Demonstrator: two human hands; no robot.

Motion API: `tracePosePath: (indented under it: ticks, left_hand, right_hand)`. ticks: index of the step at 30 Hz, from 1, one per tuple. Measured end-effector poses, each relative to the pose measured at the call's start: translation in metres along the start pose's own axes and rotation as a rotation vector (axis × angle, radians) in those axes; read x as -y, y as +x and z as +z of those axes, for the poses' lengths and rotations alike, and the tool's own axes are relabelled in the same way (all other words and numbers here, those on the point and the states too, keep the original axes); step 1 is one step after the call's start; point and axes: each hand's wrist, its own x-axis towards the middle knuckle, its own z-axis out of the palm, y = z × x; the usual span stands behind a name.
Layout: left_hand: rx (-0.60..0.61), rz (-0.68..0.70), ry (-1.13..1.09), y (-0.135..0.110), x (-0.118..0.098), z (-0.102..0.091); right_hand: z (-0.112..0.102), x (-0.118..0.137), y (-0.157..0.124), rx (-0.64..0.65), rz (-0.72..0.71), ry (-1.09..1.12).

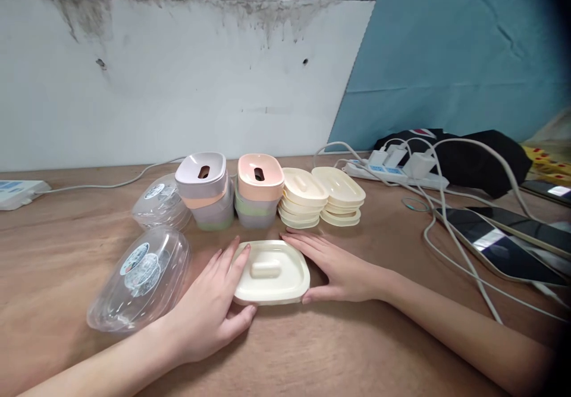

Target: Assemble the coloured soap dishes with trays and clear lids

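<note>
A cream plastic lid (288, 284) with rounded corners and a raised ridge in its middle lies on the table in front of me. My left hand (214, 302) grips its left side, fingers over the top left edge and thumb near the lower edge. On the opposite side, my right hand (336, 266) spans the right end, fingertips at the upper corner and thumb at the lower one. Behind them stand two stacks of similar cream lids (306, 187) (341, 187). Left of these are stacked tubs, one topped in lilac (190, 171), the other in peach (272, 177), each with a slot.
Clear plastic covers with round stickers (173, 266) lie on the left, more stacked behind (147, 203). At right, white cables run from a power strip (397, 177) past several phones (491, 242). A black cloth bag (486, 159) sits behind. Another power strip (20, 194) is far left.
</note>
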Motion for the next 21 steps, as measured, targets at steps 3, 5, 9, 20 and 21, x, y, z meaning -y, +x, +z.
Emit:
tracePosePath:
  ticks: [3,5,9,20,21]
  left_hand:
    - [-0.007,0.004,-0.01,0.0005,0.0005,0.0007]
    - [-0.025,0.013,-0.016,0.0005,0.0011,0.0016]
    - [-0.051,0.029,-0.016,0.0004,0.0021,0.0029]
    - [-0.12,-0.143,-0.008,0.0013,-0.0011,0.0073]
    - [-0.104,-0.174,-0.003,0.0019,-0.0022,0.0059]
  right_hand:
    - [-0.0005,-0.0003,0.0002,0.0,-0.006,0.0]
    - [-0.0004,-0.0005,0.0004,-0.002,-0.008,0.001]
    - [0.0004,-0.0005,0.0001,-0.004,-0.008,0.011]
    - [0.0,-0.0014,-0.001,0.014,-0.005,0.0]
    - [-0.0002,-0.0015,-0.0012,0.02,-0.009,-0.004]
